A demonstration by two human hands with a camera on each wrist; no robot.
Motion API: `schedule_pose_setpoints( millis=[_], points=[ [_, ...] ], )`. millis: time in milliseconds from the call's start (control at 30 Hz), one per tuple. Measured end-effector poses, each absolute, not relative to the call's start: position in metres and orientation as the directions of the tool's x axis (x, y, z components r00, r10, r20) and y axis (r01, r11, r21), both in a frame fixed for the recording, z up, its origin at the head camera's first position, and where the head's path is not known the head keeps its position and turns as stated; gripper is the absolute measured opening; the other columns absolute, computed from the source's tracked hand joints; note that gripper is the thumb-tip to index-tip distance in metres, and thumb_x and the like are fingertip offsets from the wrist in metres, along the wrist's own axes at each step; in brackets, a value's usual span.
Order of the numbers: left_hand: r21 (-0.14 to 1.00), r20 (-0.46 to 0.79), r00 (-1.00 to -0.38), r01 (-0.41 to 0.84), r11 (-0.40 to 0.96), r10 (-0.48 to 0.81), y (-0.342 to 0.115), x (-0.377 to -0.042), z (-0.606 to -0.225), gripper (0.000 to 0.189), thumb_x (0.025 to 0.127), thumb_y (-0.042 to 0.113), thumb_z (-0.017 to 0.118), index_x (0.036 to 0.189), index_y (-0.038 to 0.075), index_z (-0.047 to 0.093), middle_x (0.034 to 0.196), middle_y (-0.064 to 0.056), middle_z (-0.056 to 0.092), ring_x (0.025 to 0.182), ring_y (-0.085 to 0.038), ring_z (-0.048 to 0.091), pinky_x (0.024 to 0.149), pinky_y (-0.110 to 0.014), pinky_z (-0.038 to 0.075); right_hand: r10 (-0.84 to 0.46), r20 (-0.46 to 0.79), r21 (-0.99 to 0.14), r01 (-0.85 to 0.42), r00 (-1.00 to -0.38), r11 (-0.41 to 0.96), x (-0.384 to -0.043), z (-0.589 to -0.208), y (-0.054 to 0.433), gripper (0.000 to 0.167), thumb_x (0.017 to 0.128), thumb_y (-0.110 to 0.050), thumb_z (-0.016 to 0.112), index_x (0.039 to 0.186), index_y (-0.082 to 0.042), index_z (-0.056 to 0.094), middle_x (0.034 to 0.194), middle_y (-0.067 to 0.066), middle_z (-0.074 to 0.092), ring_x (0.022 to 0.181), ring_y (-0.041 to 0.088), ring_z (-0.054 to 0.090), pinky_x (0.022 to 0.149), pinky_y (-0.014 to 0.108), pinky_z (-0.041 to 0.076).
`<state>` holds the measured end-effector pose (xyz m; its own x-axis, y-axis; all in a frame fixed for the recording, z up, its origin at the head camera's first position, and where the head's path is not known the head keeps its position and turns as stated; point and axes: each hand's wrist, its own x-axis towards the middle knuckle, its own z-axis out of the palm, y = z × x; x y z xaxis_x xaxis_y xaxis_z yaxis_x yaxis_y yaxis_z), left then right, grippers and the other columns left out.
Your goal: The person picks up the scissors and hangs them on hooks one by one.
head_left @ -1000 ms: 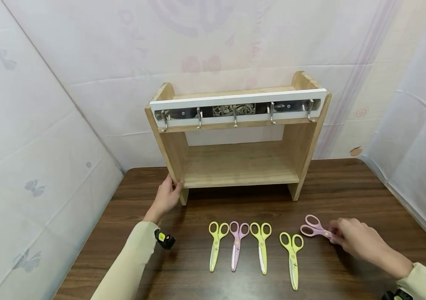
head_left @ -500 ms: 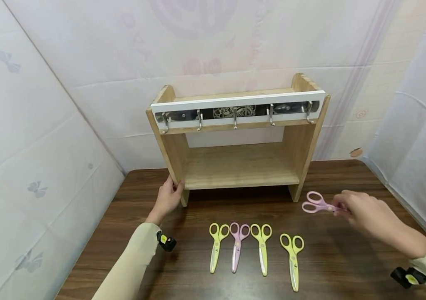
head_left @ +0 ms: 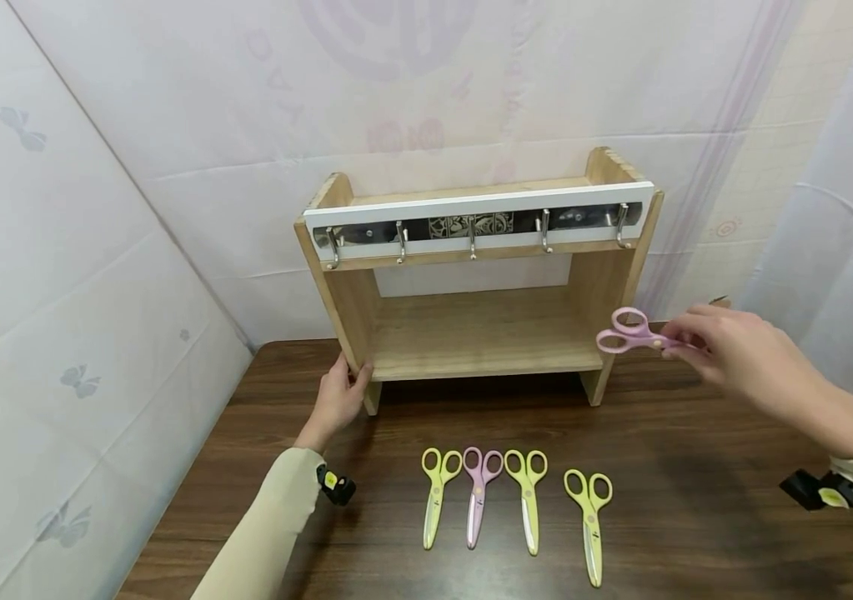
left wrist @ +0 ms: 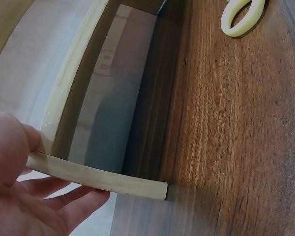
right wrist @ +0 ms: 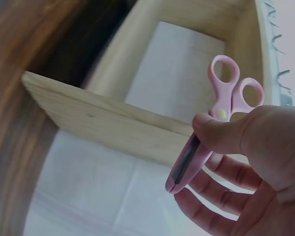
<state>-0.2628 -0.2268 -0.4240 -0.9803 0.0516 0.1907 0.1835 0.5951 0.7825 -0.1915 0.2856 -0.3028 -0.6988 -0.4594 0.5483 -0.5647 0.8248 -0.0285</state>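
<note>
Lifting seems the step in hand: at mid-right of the head frame, the right hand (head_left: 752,354) pinches the raised pink scissors (head_left: 648,339), higher than half a second ago. The left hand (head_left: 338,396) grips the wooden hook shelf (head_left: 479,333) at centre-left. The next move probably calls for a steady pinch.

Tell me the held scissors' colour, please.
The scissors are mostly pink, clearest in the right wrist view.

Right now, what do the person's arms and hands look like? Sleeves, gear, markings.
Pale yellow-green sleeves. Left hand and right hand are bare, no gloves. Small black device by each wrist, with a bright yellow-green patch. No cables visible.
</note>
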Motion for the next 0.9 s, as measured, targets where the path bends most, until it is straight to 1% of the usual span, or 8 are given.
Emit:
schedule_pose_setpoints(
  millis=[100, 167, 267, 367, 467, 633, 767, 900],
  points=[
    [0.784, 0.195, -0.979, 0.187, 0.592, 0.051, -0.227, -0.263, -0.424, 0.050, 0.111, 0.024, 0.049, 0.154, 0.001, 0.037, 0.139, -0.031, 0.056, 0.121, -0.044, 0.062, 0.088, -0.054, 0.060, -0.464, 0.606, -0.018, -0.595, -0.645, 0.804, -0.196, -0.292, 0.281, 0.025, 0.071, -0.004, 0.091, 0.086, -0.013, 0.074, 0.075, -0.008, 0.060, 0.062, 0.006, 0.049, 0.049, 0.028, 0.042],
    [0.786, 0.194, -0.980, 0.185, 0.589, 0.049, -0.227, -0.262, -0.424, 0.050, 0.111, 0.023, 0.049, 0.154, 0.002, 0.037, 0.140, -0.030, 0.055, 0.122, -0.043, 0.061, 0.089, -0.054, 0.059, -0.464, 0.638, -0.016, -0.613, -0.614, 0.790, -0.199, -0.286, 0.278, 0.025, 0.070, -0.002, 0.091, 0.086, -0.012, 0.074, 0.075, -0.007, 0.061, 0.062, 0.006, 0.050, 0.050, 0.027, 0.044],
    [0.791, 0.190, -0.981, 0.179, 0.586, 0.044, -0.227, -0.262, -0.424, 0.050, 0.111, 0.023, 0.049, 0.154, 0.002, 0.037, 0.140, -0.030, 0.055, 0.123, -0.044, 0.061, 0.090, -0.054, 0.059, -0.445, 0.680, -0.030, -0.628, -0.583, 0.777, -0.203, -0.278, 0.274, 0.025, 0.070, 0.002, 0.090, 0.086, -0.009, 0.074, 0.076, -0.005, 0.064, 0.065, 0.006, 0.055, 0.055, 0.018, 0.047],
    [0.792, 0.189, -0.981, 0.178, 0.583, 0.043, -0.226, -0.261, -0.424, 0.050, 0.111, 0.024, 0.049, 0.154, 0.001, 0.037, 0.140, -0.030, 0.055, 0.123, -0.043, 0.061, 0.090, -0.054, 0.059, -0.397, 0.716, -0.077, -0.629, -0.575, 0.773, -0.206, -0.274, 0.270, 0.024, 0.072, 0.006, 0.089, 0.086, -0.006, 0.074, 0.076, -0.002, 0.067, 0.067, 0.004, 0.057, 0.063, 0.008, 0.047],
    [0.790, 0.193, -0.980, 0.183, 0.584, 0.046, -0.226, -0.261, -0.424, 0.051, 0.111, 0.023, 0.049, 0.155, 0.001, 0.036, 0.140, -0.030, 0.055, 0.124, -0.043, 0.061, 0.091, -0.054, 0.059, -0.331, 0.738, -0.151, -0.622, -0.588, 0.768, -0.208, -0.272, 0.266, 0.021, 0.074, 0.007, 0.088, 0.086, -0.005, 0.075, 0.076, 0.000, 0.069, 0.070, -0.004, 0.056, 0.066, 0.003, 0.046],
    [0.784, 0.204, -0.978, 0.191, 0.590, 0.046, -0.226, -0.262, -0.425, 0.050, 0.111, 0.023, 0.049, 0.154, 0.001, 0.037, 0.140, -0.029, 0.056, 0.123, -0.043, 0.061, 0.091, -0.054, 0.059, -0.227, 0.738, -0.269, -0.585, -0.636, 0.765, -0.215, -0.274, 0.261, 0.018, 0.077, 0.004, 0.088, 0.089, -0.003, 0.076, 0.079, 0.007, 0.073, 0.072, -0.020, 0.050, 0.064, 0.001, 0.045],
    [0.785, 0.203, -0.978, 0.190, 0.590, 0.045, -0.226, -0.262, -0.426, 0.049, 0.111, 0.024, 0.049, 0.154, 0.002, 0.037, 0.139, -0.029, 0.056, 0.123, -0.043, 0.061, 0.092, -0.055, 0.058, -0.184, 0.728, -0.328, -0.571, -0.661, 0.753, -0.222, -0.280, 0.258, 0.018, 0.078, 0.003, 0.087, 0.092, -0.001, 0.077, 0.082, 0.014, 0.074, 0.071, -0.023, 0.049, 0.061, 0.001, 0.044],
    [0.786, 0.201, -0.979, 0.186, 0.589, 0.042, -0.226, -0.261, -0.425, 0.049, 0.111, 0.024, 0.048, 0.153, 0.002, 0.038, 0.139, -0.029, 0.056, 0.123, -0.042, 0.061, 0.091, -0.054, 0.059, -0.161, 0.719, -0.363, -0.564, -0.676, 0.742, -0.226, -0.285, 0.255, 0.016, 0.079, 0.002, 0.087, 0.091, 0.001, 0.076, 0.083, 0.016, 0.074, 0.069, -0.024, 0.049, 0.060, 0.001, 0.044]
  ],
)
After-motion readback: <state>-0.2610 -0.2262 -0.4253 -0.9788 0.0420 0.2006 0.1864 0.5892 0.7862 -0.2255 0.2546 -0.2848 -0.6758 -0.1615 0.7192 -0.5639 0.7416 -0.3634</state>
